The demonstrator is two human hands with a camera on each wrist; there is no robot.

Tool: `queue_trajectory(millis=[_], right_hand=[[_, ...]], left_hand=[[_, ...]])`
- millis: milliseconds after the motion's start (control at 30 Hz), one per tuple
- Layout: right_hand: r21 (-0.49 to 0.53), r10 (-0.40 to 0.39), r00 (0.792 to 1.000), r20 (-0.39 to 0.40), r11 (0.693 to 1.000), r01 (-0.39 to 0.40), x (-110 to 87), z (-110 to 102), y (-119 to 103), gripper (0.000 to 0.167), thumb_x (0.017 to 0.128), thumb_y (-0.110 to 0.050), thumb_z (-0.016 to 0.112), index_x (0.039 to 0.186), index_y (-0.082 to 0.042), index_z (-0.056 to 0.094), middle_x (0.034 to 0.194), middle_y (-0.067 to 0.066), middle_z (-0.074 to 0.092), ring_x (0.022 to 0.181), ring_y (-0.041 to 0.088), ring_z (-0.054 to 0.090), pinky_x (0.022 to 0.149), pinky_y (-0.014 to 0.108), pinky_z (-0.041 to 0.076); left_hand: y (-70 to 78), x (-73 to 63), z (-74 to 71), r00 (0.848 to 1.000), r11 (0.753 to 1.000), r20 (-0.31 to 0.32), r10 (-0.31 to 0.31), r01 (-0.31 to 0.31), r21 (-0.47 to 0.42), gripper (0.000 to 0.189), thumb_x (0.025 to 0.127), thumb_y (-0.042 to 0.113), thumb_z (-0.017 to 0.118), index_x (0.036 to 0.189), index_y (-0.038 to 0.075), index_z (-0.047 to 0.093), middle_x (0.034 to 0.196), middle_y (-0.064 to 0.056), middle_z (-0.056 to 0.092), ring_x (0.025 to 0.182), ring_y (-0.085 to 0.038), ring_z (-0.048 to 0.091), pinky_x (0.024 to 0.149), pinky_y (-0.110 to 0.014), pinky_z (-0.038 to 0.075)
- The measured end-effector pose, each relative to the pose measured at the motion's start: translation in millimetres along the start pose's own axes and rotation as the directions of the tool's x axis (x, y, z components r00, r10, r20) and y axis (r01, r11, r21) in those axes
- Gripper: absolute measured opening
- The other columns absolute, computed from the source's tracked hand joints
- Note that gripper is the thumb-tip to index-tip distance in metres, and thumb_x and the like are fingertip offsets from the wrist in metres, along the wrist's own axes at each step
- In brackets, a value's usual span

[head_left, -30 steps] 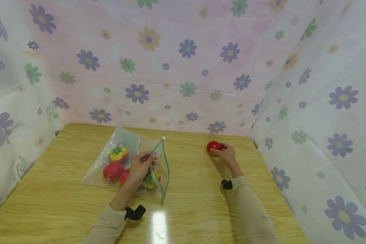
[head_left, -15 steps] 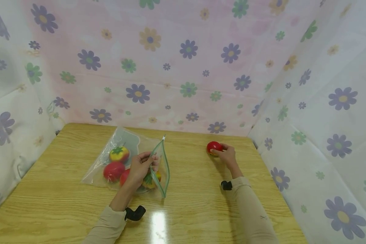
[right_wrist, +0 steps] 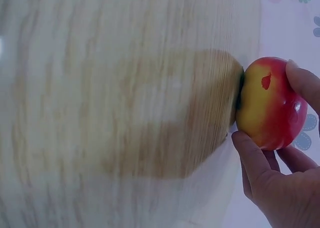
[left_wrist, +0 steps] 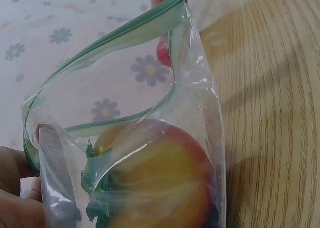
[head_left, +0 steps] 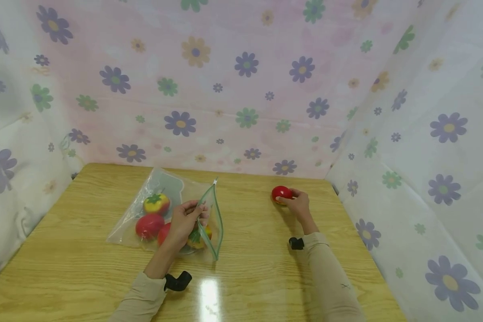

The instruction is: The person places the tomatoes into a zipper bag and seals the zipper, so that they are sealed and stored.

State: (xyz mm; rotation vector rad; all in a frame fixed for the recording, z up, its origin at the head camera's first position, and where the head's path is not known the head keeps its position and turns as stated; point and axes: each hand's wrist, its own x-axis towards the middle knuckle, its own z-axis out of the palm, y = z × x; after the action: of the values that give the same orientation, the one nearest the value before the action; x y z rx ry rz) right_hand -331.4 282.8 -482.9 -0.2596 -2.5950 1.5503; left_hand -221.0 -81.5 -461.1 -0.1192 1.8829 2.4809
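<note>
Red and yellow toy fruit, glossy, on the far part of the table, held between thumb and fingers of the right hand, which comes in from about 4 o'clock. Right wrist view: green leaf side turned toward the wood; contact with the table hard to confirm. Clear plastic bag lies well apart from it, between 8 and 9 o'clock. Left hand pinches the near side of the bag's green rim; mouth gapes toward 3 o'clock, white zip slider at its 12 o'clock end. Four fruits inside: a yellow one with a green top toward 11 o'clock, a plain red one just below it, a second red one partly hidden by the left hand, and a leafy yellow one toward 4 o'clock, near the mouth. Beige sleeves on both arms, a black device at each wrist. Wood-grain table beneath; flower-print cloth at 12 o'clock and both sides
</note>
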Motion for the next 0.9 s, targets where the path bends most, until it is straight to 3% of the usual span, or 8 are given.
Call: queue_trajectory(millis=[567, 900], right_hand=[[0.045, 0.017, 0.996, -0.085, 0.999, -0.013, -1.0, 4.8, 6.7, 0.068, 0.082, -0.011, 0.085, 0.139, 0.009, 0.055, 0.141, 0.028, 0.055, 0.130, 0.042, 0.053, 0.112, 0.051, 0.045], [0.062, -0.033, 0.999, -0.036, 0.997, 0.036, -5.7, 0.7, 7.0, 0.067, 0.083, -0.013, 0.086, 0.140, 0.005, 0.055, 0.141, 0.026, 0.055, 0.126, 0.042, 0.056, 0.108, 0.050, 0.049]], left_hand=[[-0.1, 1.2, 0.6, 1.000, 1.000, -0.008, -0.012, 0.012, 0.017, 0.028, 0.103, 0.009, 0.060, 0.122, -0.012, 0.060, 0.084, 0.003, 0.071, 0.065, -0.007, 0.067, 0.061, -0.021, 0.058], [0.0, 1.9, -0.8, 1.000, 1.000, -0.001, -0.007, 0.007, 0.027, 0.028, 0.104, 0.009, 0.059, 0.123, -0.011, 0.059, 0.085, 0.003, 0.071, 0.069, -0.007, 0.068, 0.062, -0.021, 0.059]])
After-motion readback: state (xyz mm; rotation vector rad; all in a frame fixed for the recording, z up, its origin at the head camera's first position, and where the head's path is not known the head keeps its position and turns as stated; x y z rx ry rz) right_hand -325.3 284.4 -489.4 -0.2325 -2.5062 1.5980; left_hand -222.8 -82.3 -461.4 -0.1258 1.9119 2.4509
